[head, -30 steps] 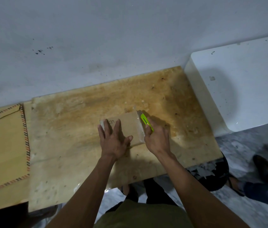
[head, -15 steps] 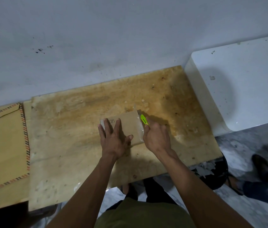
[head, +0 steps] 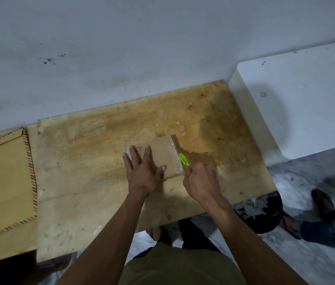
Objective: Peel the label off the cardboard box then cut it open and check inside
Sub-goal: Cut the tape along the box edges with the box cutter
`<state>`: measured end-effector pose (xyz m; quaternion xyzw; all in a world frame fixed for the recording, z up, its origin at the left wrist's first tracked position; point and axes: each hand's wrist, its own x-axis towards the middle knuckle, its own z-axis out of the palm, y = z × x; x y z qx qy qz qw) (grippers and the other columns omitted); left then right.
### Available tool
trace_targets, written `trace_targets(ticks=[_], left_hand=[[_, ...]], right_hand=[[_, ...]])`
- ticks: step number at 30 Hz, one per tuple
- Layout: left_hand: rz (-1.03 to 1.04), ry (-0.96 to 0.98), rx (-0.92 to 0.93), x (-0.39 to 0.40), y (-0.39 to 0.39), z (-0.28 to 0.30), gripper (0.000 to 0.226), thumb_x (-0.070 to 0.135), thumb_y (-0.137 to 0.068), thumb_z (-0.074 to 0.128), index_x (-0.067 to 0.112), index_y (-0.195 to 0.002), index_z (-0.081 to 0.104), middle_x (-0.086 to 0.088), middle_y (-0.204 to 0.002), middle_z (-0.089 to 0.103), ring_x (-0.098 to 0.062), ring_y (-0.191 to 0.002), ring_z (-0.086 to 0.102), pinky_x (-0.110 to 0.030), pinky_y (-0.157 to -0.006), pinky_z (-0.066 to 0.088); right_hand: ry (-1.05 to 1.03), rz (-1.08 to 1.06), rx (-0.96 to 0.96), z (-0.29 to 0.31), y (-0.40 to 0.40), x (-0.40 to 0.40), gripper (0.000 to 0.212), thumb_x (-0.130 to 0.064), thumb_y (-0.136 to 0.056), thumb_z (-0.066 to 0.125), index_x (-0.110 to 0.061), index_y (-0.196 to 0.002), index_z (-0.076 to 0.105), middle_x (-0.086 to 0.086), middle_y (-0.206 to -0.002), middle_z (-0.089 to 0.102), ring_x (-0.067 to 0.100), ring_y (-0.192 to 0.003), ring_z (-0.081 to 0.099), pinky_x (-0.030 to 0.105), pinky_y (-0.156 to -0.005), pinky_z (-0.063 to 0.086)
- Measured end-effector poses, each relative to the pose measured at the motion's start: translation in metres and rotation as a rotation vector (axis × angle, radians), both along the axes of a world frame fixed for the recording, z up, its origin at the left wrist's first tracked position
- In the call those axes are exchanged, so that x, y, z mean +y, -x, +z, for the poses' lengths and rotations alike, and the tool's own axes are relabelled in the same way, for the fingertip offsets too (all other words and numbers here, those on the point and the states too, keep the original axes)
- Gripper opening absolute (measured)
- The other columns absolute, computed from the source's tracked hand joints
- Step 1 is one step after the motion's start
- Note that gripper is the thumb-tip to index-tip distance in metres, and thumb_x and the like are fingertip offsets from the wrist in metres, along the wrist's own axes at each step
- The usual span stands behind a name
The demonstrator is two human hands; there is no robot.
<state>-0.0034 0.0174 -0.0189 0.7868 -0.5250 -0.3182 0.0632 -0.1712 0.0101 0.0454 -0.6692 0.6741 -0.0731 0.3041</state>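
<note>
Item 1: cardboard box (head: 160,156). Flat, brown, lying on wooden table (head: 92,161) approx. centre, slightly toward right. Dark lettering on top face nr left end, partly covered by fingers. Clear tape along right end and a pale strip at left end.

Item 2: left hand (head: 142,171). Palm down on box top, fingers straight and spread, thumb out to the right; pressing box flat to table. Holds nothing.

Item 3: right hand (head: 200,179). Fingers curled round cutter (head: 184,159), just beside box's right end. Cutter: neon yellow-green, only front portion visible past the fingers; tip at taped right edge of box. Blade itself too small to make out.

Item 4: table. Stained, worn ply top, against grey wall (head: 121,48).

Item 5: envelope (head: 2,177). Tan, striped border, at table's left, well apart from box.

Item 6: white block (head: 306,99). Large, rounded corners, to right of table, against wall.

Misc.: second person's leg and shoe (head: 322,204) at lower right on marbled floor. Dark bin w/ pale scraps (head: 253,208) under table's right edge.
</note>
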Motion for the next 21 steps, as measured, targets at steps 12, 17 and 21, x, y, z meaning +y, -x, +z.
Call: trace_targets(ticks=[12,17,21], left_hand=[[-0.003,-0.006,-0.015,0.000,0.000,-0.001,0.090,0.066,-0.086,0.053,0.034,-0.155,0.006,-0.009,-0.162,-0.023,-0.040,-0.144,-0.028,-0.053,-0.119,0.002],[-0.004,-0.016,-0.033,-0.001,0.001,-0.003,0.087,0.062,-0.088,0.053,0.036,-0.155,0.005,-0.009,-0.162,-0.023,-0.040,-0.144,-0.028,-0.051,-0.120,0.003],[-0.051,0.037,-0.113,0.004,-0.001,-0.011,0.084,0.049,-0.091,0.057,0.032,-0.156,0.007,-0.014,-0.162,-0.019,-0.044,-0.145,-0.024,-0.051,-0.120,0.002]], right_hand=[[0.045,-0.024,0.006,-0.002,0.006,0.026,0.046,-0.010,-0.093,0.048,-0.023,-0.137,0.050,0.015,-0.096,0.072,0.035,-0.089,0.067,0.034,-0.069,0.050],[0.062,0.001,-0.003,-0.013,0.016,0.047,0.043,-0.012,-0.096,0.045,-0.021,-0.138,0.051,0.013,-0.088,0.072,0.030,-0.079,0.068,0.031,-0.063,0.048],[0.049,-0.040,-0.111,-0.019,0.022,0.061,0.043,-0.014,-0.098,0.043,-0.021,-0.140,0.049,0.013,-0.089,0.071,0.028,-0.079,0.067,0.026,-0.065,0.044]])
